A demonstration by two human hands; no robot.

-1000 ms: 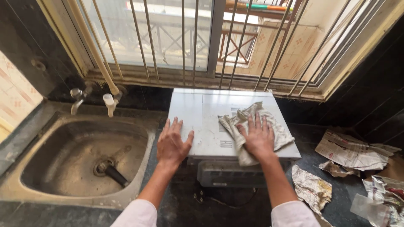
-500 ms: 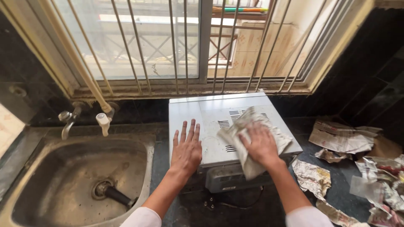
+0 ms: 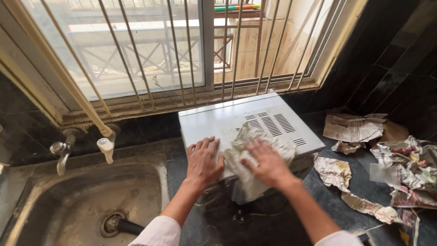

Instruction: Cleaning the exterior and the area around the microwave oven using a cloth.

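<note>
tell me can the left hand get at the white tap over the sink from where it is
Probably yes: the left hand lies flat on the white appliance, and only open counter separates it from the white tap.

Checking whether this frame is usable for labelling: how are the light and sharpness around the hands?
Head view: daylight through the barred window is bright, almost washed out, while the dark wall at right stays dim; the white appliance top is evenly lit, without harsh glare; left hand, right hand and the rag look reasonably sharp.
</note>
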